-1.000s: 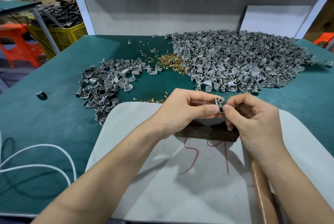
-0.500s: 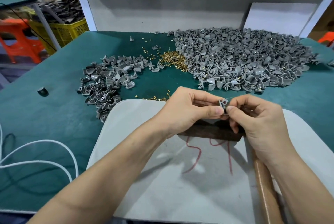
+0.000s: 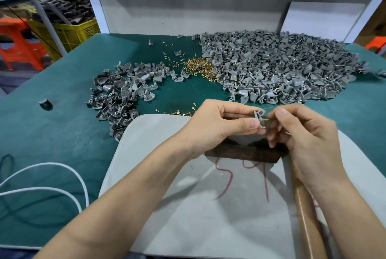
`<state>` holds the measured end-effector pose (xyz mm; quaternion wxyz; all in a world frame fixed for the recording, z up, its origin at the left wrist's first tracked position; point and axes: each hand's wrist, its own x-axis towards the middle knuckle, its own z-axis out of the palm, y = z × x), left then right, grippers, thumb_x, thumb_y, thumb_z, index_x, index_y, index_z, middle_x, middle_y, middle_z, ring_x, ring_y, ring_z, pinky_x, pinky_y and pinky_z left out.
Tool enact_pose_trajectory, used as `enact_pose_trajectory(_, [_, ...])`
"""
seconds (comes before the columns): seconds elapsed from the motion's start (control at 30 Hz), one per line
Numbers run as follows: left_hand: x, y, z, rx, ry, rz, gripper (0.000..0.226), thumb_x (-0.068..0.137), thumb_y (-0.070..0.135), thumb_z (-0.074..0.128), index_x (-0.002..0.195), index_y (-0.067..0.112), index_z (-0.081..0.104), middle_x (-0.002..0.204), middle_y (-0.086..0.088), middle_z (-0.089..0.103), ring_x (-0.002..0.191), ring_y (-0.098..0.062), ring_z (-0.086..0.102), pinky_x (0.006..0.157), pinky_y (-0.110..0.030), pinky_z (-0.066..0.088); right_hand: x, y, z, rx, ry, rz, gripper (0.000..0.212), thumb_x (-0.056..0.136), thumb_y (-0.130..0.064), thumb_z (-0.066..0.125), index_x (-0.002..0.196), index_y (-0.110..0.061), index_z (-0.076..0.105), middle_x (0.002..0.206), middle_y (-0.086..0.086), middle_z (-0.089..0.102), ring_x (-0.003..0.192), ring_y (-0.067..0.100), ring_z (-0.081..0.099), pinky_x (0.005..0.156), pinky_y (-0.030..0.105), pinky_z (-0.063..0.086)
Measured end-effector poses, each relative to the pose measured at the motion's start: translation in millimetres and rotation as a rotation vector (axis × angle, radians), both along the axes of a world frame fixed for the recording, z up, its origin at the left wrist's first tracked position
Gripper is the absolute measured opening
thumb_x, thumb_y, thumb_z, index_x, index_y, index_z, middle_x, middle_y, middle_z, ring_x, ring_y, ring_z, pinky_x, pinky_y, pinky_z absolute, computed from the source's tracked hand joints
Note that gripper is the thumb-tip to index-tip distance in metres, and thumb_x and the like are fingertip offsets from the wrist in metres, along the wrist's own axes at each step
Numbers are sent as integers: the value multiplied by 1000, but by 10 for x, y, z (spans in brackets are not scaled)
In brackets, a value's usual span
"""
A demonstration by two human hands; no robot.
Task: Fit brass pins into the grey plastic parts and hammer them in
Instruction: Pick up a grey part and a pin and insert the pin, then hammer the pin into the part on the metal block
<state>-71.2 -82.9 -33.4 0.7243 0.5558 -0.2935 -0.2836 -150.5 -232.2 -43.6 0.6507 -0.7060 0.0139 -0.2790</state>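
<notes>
Green matting covers the bench, with 2 heaps of grey plastic parts and loose brass pins behind a pale board. Above a dark block, the left hand pinches one grey part while the right hand pinches a brass pin against it.

Single head-worn view, forward and down, close over table

Green table. Toward far right corner: big heap of grey plastic parts; left of middle, smaller heap; between them, brass pins. Near edge: grey pad. Left edge: looped white cable.
</notes>
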Motion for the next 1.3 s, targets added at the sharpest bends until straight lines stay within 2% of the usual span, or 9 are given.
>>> enact_pose_trajectory(0.2, [-4, 14, 20, -13, 46, -31, 24, 83, -9, 61, 101, 5, 67, 79, -4, 73, 75, -16, 72, 72, -19, 56, 1, -88, 23, 163, -17, -108, 21, 86, -20, 56, 69, -18, 69, 58, -1, 56, 50, 16, 52, 46, 22, 43])
enact_pose_trajectory(0.33, [-24, 13, 30, 8, 14, -28, 33, 83, -9, 61, 113, 4, 62, 76, -3, 71, 73, -15, 71, 72, -19, 56, -5, -29, 26, -105, -24, -136, 17, 83, -37, 60, 80, -22, 68, 65, -5, 62, 57, 10, 56, 50, 19, 47])
enact_pose_trajectory(0.43, [-29, 22, 39, 38, -37, -31, 37, 84, -8, 62, 118, 5, 61, 75, -1, 71, 74, -13, 70, 71, -17, 54, 5, -7, 8, -278, -22, -138, 8, 85, -28, 61, 79, -29, 67, 69, -7, 66, 59, 6, 58, 53, 15, 48])
enact_pose_trajectory(0.7, [-25, 25, 31, 50, -67, 0, 37, 84, -5, 63, 119, 7, 61, 75, 0, 71, 75, -15, 70, 73, -20, 56, -2, -16, -3, -320, -55, -58, 14, 84, -23, 63, 72, -30, 66, 63, -10, 65, 53, 5, 56, 54, 13, 46])
enact_pose_trajectory(0.9, [38, 57, 26, 58, -144, 89, 25, 84, -9, 63, 102, 9, 66, 84, -7, 71, 83, -20, 72, 82, -26, 56, 13, -124, -16, -270, -53, -371, 18, 86, -22, 60, 69, -24, 64, 59, -10, 63, 54, 2, 55, 55, 12, 45])
enact_pose_trajectory(0.97, [81, 84, 13, 87, -256, 218, 23, 83, -8, 64, 94, 12, 65, 88, -7, 71, 87, -17, 71, 86, -28, 55, 32, -212, -58, -441, 78, -625, 18, 84, -34, 56, 71, -23, 61, 64, -7, 62, 61, 3, 56, 62, 18, 42])
enact_pose_trajectory(1.03, [115, 113, 0, 170, -480, 378, 21, 83, -2, 67, 89, 18, 64, 91, -1, 71, 89, -5, 68, 89, -20, 51, 48, -310, -135, -597, 348, -752, 21, 83, -39, 60, 83, -19, 57, 81, 4, 64, 76, 20, 57, 68, 29, 38])
enact_pose_trajectory(1.17, [146, 141, -60, 191, -539, 452, 14, 80, 12, 73, 81, 24, 67, 103, 9, 70, 106, 2, 60, 98, -17, 41, 77, -343, -230, -731, 799, -628, 30, 86, -36, 59, 95, -10, 47, 101, 22, 63, 97, 38, 57, 70, 36, 35])
enact_pose_trajectory(1.3, [185, 109, -169, 352, -517, 397, 10, 77, 17, 76, 79, 26, 73, 117, 11, 62, 114, 4, 51, 99, -9, 31, 36, -370, -138, -688, 900, -601, 32, 79, -33, 67, 65, -5, 61, 64, 13, 62, 65, 32, 56, 51, 28, 33])
